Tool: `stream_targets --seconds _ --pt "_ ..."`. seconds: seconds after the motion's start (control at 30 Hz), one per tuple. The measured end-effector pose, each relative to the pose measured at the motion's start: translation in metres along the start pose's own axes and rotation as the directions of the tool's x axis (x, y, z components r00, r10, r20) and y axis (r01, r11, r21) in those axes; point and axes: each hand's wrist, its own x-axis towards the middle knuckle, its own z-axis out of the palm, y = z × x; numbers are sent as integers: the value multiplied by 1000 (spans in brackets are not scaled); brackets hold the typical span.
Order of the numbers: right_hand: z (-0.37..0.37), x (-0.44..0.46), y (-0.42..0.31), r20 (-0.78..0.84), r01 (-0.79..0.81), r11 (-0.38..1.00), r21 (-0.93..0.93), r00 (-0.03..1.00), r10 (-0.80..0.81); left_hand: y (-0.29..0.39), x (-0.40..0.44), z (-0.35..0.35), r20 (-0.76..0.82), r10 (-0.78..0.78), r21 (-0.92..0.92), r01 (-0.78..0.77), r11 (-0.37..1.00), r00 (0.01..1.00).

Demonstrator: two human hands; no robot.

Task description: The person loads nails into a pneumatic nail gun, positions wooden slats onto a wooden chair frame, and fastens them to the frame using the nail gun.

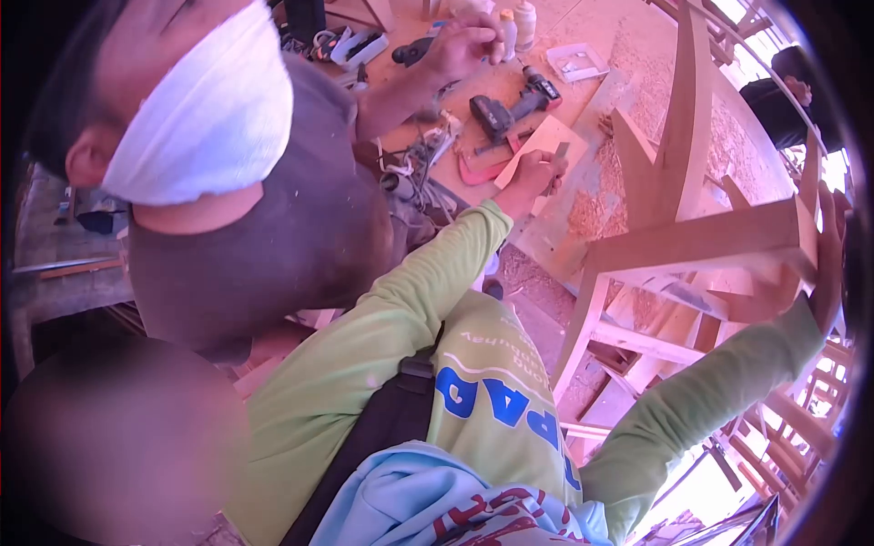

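My left hand [539,173] is closed around a small flat greyish piece [562,153], above a pale wooden board [553,136] on the workbench [574,214]. At the right edge of the view, my right hand [828,255] is against the outer end of a wooden chair frame [701,238], its fingers along the wood and partly lost in the dark rim. The chair frame stands tilted across the bench, its legs and rails at several angles. Near my left hand are a red-handled tool [482,170] and a cordless drill [514,109].
Another person in a dark shirt [264,218] and white face covering is close on the left, one hand [464,45] raised over the bench. Beyond lie bottles [524,23], a white tray [578,62], cables [419,164] and wood shavings [596,214]. A further person [792,100] is at upper right.
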Motion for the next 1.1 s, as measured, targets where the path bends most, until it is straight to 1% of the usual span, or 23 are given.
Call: stream_targets --seconds 0.07,0.2,0.3,0.4,0.43,0.53,0.57,0.6,0.67,0.7,0.77,0.8,0.83,0.87,0.9,0.93,0.97,1.03,1.07,1.1 --pt "1 7 11 31 8 1000 -22 999 -7 -12 -38 -6 -49 -13 81 17 997 999" --pt "4 24 32 90 34 996 -79 996 -27 -48 -91 -36 -9 -9 76 10 997 1000" --pt "7 34 44 123 48 993 -104 992 -35 -59 -127 -57 52 -59 54 56 997 997" --pt "9 45 50 158 56 991 -121 987 -36 -71 -160 -70 125 -46 127 30 991 991" --pt "10 48 52 165 55 990 -133 986 -33 -77 -169 -76 183 -49 146 22 989 982" --pt "1 53 48 168 51 986 -158 985 -24 -85 -194 -84 237 -12 128 -19 992 971" --pt "0 55 47 172 52 984 -169 985 -23 -86 -200 -90 263 -107 179 61 982 959" --pt "-2 55 49 176 54 981 -185 984 -21 -90 -205 -93 277 -106 189 54 981 955" --pt "3 59 56 180 42 996 -82 983 -26 -96 -211 -97 282 -83 210 23 978 956" --pt "5 60 56 193 7 999 -41 981 1 -104 -217 -99 284 -62 200 4 980 957" --pt "2 59 57 226 -69 997 26 972 62 -124 -234 -104 313 -81 253 -1 967 946" --pt "-3 60 55 213 -34 999 -25 976 39 -127 -236 -103 330 -63 272 -31 962 942" --pt "-1 61 51 199 7 998 -67 980 6 -134 -238 -103 352 -94 310 -21 951 931" --pt "4 66 51 191 42 994 -97 981 -23 -136 -241 -102 371 -52 358 -91 929 927" --pt "6 77 62 207 45 996 -74 978 -29 -139 -248 -104 384 -23 409 -148 900 923" --pt "5 84 75 207 125 985 -117 973 -99 -147 -260 -104 393 -8 454 -187 871 919" --pt "-2 92 88 220 209 965 -160 960 -171 -144 -276 -101 387 -17 435 -166 885 922" --pt "9 109 106 158 134 989 -53 980 -125 -147 -292 -102 428 7 571 -276 773 904" --pt "13 118 106 152 95 995 31 984 -98 -154 -301 -103 437 12 630 -316 710 899" --pt "12 118 104 143 15 984 177 989 -41 -164 -310 -104 429 26 626 -318 712 903"
